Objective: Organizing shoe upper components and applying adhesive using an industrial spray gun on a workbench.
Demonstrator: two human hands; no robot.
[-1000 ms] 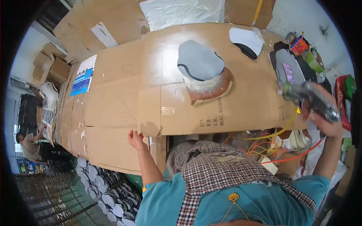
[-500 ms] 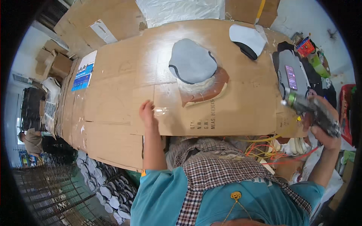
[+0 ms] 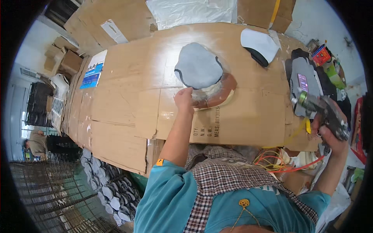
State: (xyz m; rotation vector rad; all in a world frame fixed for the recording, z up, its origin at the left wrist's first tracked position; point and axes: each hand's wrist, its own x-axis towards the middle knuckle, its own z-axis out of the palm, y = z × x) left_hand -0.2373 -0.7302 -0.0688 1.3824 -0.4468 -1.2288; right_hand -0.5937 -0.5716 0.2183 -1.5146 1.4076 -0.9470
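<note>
A grey fabric piece [image 3: 199, 65] with dark trim lies on the cardboard-covered table [image 3: 120, 97]. Part of a curved, reddish-brown piece with a pale edge [image 3: 226, 88] shows from under its near right side. My left hand [image 3: 184, 99] is pinched closed at the near left edge, where the two pieces meet; which layer sits in the fingers is hidden. Off to the right, above the table's edge, my right hand [image 3: 335, 136] is wrapped round a dark spray gun [image 3: 324, 112] with a green ring, its nozzle pointing left.
A white-and-black piece [image 3: 259, 44] lies at the far right. Beside the spray gun, a phone [image 3: 303, 82] rests on grey and black pieces. Red and yellow hoses [image 3: 272, 159] tangle below the front edge. Grey pieces [image 3: 110, 190] are heaped lower left; another person [image 3: 38, 143] stands far left.
My left hand has moved right and forward from bare cardboard to the pieces' edge, its fingers closing there. The brown piece's near left corner has shifted. The spray gun stays in my right hand.
</note>
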